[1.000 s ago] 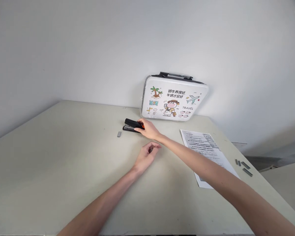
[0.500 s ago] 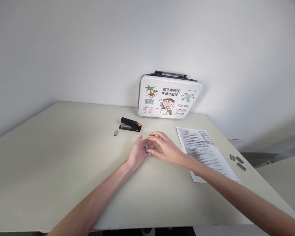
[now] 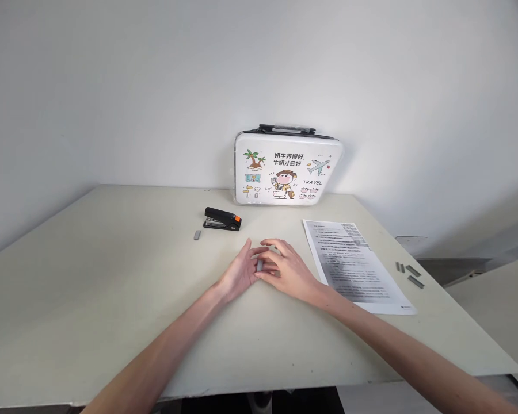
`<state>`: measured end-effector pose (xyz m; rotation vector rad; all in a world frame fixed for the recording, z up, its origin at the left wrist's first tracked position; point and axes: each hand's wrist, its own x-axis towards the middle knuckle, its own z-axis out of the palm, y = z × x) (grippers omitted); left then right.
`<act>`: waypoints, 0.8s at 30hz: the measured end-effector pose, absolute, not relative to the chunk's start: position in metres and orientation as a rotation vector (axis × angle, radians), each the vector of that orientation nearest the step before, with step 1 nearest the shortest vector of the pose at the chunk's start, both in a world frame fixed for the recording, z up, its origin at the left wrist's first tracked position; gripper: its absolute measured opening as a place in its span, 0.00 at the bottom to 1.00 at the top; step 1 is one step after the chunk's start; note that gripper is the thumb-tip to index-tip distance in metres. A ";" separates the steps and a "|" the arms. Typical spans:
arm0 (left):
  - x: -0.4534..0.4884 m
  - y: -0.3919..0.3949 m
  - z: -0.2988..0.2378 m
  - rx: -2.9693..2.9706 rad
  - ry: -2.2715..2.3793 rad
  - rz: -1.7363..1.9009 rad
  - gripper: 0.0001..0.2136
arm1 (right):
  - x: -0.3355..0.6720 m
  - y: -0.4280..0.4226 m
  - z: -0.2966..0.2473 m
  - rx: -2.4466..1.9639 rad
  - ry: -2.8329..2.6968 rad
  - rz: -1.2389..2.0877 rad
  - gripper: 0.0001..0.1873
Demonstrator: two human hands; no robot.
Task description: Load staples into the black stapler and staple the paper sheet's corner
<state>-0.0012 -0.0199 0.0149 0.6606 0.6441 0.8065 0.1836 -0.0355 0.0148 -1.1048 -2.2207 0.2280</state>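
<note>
A short grey strip of staples [image 3: 259, 265] stands between my two hands. My left hand [image 3: 238, 275] is turned palm up, its fingers stretched out behind the strip. From the right, my right hand [image 3: 291, 273] closes its thumb and fingertips around the strip, over the left palm; part of the grip is hidden. Beyond the hands lies a black stapler [image 3: 223, 219] with an orange button. Another small staple strip [image 3: 197, 234] rests on the table just left of it.
A printed sheet [image 3: 349, 264] lies right of my hands on the pale table [image 3: 112, 287]. Several more staple strips [image 3: 415, 282] are near the right edge. At the back, a white case [image 3: 287, 169] with cartoon prints leans against the wall.
The view has shifted slightly, so the stapler, case and sheet appear further left. My right fingers have moved a little around the staple strip, which stays between the hands.
</note>
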 end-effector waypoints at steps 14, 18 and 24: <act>0.001 -0.017 0.028 0.656 0.752 0.802 0.25 | 0.353 -0.080 0.003 -1.495 -1.830 -0.119 0.15; 0.003 -0.017 0.032 0.630 0.796 0.810 0.23 | 0.436 -0.079 -0.007 -1.742 -1.724 -0.223 0.18; 0.004 -0.015 0.034 0.582 0.808 0.826 0.21 | 0.504 -0.068 -0.023 -2.005 -1.600 -0.135 0.22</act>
